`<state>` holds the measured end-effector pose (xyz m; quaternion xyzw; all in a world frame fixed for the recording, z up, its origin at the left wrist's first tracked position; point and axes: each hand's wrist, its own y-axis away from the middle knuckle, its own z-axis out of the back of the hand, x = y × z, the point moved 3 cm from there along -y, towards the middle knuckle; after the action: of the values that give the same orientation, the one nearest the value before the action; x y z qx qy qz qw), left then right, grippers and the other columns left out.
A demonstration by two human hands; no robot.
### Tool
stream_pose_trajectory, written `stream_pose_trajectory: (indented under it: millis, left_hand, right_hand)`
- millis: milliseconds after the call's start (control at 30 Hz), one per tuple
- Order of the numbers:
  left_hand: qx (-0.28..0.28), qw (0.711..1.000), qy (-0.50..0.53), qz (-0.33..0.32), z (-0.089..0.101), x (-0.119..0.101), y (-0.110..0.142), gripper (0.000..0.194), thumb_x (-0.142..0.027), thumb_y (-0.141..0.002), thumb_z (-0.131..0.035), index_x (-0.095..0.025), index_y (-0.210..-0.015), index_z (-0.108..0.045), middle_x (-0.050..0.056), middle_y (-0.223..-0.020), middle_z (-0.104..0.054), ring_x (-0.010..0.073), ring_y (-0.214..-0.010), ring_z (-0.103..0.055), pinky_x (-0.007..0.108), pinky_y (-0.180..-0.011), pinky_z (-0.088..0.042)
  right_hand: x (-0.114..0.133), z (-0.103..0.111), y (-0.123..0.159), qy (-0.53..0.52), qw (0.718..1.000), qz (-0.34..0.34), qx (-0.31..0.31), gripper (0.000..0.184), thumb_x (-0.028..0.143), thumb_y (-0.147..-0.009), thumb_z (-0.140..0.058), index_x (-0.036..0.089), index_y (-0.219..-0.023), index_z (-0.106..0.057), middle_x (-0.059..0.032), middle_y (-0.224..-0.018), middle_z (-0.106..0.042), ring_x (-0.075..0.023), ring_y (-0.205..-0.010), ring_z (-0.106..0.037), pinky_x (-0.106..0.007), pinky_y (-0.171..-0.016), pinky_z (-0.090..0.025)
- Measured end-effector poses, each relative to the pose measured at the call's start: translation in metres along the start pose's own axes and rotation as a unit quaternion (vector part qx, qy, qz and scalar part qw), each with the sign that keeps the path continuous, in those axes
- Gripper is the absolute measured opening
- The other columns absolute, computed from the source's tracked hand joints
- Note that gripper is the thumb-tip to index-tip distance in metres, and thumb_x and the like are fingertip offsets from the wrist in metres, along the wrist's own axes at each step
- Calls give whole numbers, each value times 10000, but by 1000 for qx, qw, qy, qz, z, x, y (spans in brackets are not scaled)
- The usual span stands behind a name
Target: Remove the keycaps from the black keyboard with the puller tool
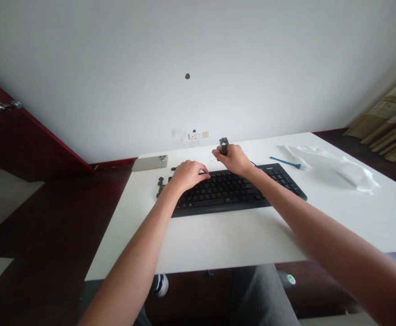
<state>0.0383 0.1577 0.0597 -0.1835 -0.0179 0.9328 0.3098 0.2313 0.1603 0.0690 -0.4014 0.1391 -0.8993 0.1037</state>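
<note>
A black keyboard [214, 199] lies on the white table [214, 240], its keys facing up. My left hand [188, 174] rests over its upper left part, fingers curled and thumb and index finger close together at the top rows. Whatever may be between those fingertips is hidden. My right hand [234, 158] is raised over the keyboard's back edge, wrapped round a dark, blocky handheld tool [224, 145] that points upward. Its kind is not clear. Several small black pieces [160, 182], seemingly loose keycaps, lie by the keyboard's left end.
At the back left lies a phone [150, 162] with its cameras up. To the right are a thin blue tool [286, 162] and a crumpled clear plastic bag [334, 167]. A thin wire-like outline [212, 158] shows behind the keyboard. Wall sockets [198, 135] sit beyond the table.
</note>
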Motion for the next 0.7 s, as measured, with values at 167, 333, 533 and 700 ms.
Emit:
stream_pose_trajectory:
  millis: [167, 333, 533, 700]
  left_hand:
    - [6, 1000, 1, 0, 0, -3, 0, 159, -400, -890, -711, -278, -923, -808, 44, -752, -716, 228, -713, -645, 343, -690, -473]
    - [12, 1000, -6, 5, -1, -2, -1, 145, -377, -880, -711, -269, -929, -794, 45, -766, -714, 228, -721, -655, 338, -691, -476]
    - [12, 1000, -19, -9, -2, -2, -3, 135, -367, -881, -698, -275, -933, -783, 48, -807, -719, 257, -777, -672, 353, -721, -480]
    - [3, 999, -31, -7, -4, -1, -3, 121, -356, -876, -696, -274, -918, -774, 55, -808, -714, 275, -813, -678, 356, -717, -475]
  right_hand:
    - [-17, -2, 10, 0, 999, -52, -1, 426, 503, -907, -519, 210, -605, -454, 30, -546, -436, -130, -585, -402, -281, -602, -314]
    - [-2, -14, 18, 61, 997, -43, 22, 419, 469, -901, -546, 218, -582, -444, 12, -527, -446, -136, -552, -388, -298, -573, -278]
    - [3, -22, 22, 134, 988, -9, 71, 315, 385, -902, -574, 215, -642, -525, -46, -609, -586, -170, -568, -461, -308, -587, -288]
    - [9, -22, 23, 182, 979, -17, 90, 335, 429, -910, -603, 206, -661, -585, -81, -640, -618, -188, -571, -489, -319, -581, -278]
